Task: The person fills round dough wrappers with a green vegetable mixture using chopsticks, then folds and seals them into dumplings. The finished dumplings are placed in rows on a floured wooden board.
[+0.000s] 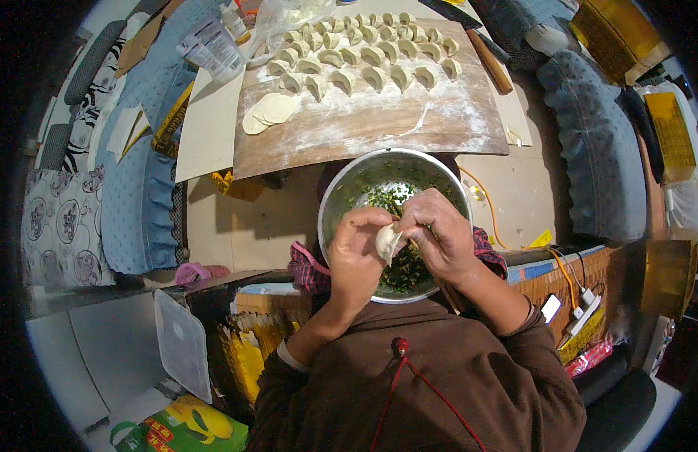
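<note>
A folded dumpling (387, 243) is pinched between the fingers of my left hand (357, 246) and my right hand (439, 234). Wooden chopsticks (448, 295) also rest in my right hand, pointing down toward my lap. Both hands hover over a steel basin (349, 181) in my lap, which holds a chopped green filling (402, 277). Beyond it, a floured wooden board (349, 133) carries several rows of shaped dumplings (373, 79). A small overlapping stack of round dough wrappers (272, 110) lies at the board's near left.
A rolling pin (489, 62) and a dark knife blade (451, 12) lie along the right of the board. At the left stand a plastic pouch (213, 51) and a bottle (235, 25). An orange cable (487, 198) crosses the floor to a power strip (581, 319).
</note>
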Demonstrator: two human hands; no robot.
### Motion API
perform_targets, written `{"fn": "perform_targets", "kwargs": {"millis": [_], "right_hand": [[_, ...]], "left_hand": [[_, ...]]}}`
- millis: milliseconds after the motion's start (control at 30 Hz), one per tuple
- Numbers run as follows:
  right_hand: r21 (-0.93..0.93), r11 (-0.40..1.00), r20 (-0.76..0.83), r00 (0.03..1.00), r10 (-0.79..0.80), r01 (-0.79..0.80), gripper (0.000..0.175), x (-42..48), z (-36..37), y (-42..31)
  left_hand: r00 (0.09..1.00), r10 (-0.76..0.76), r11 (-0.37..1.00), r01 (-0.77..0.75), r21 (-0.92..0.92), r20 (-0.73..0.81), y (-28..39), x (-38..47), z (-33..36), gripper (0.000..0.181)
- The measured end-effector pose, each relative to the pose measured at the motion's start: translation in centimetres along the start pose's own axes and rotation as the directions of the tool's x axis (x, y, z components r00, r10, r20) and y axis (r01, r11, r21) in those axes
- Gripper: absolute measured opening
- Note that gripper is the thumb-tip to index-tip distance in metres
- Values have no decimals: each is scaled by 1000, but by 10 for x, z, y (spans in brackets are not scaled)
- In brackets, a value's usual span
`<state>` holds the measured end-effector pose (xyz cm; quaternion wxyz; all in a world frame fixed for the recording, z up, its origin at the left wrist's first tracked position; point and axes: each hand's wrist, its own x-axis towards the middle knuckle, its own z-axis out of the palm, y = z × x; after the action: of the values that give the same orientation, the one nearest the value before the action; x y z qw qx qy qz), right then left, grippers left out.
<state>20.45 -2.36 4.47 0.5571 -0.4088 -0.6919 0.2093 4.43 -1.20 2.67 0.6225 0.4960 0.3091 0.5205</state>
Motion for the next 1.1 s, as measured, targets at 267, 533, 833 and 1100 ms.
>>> {"fn": "perform_targets", "kwargs": {"millis": [267, 533, 833, 1100], "right_hand": [[56, 995, -38, 996, 86, -84, 9, -7, 5, 4], [411, 810, -50, 876, 479, -420, 6, -19, 18, 0], [13, 925, -23, 925, 380, -379, 8, -16, 1, 12], [-172, 796, 214, 767, 605, -580, 17, -27, 9, 7]], "left_hand": [[995, 96, 994, -96, -47, 5, -4, 3, 1, 39], [985, 169, 986, -169, 8, -36, -2, 8, 2, 34], [980, -164, 983, 154, -96, -116, 4, 8, -9, 35], [942, -330, 927, 310, -213, -67, -1, 5, -25, 33]]}}
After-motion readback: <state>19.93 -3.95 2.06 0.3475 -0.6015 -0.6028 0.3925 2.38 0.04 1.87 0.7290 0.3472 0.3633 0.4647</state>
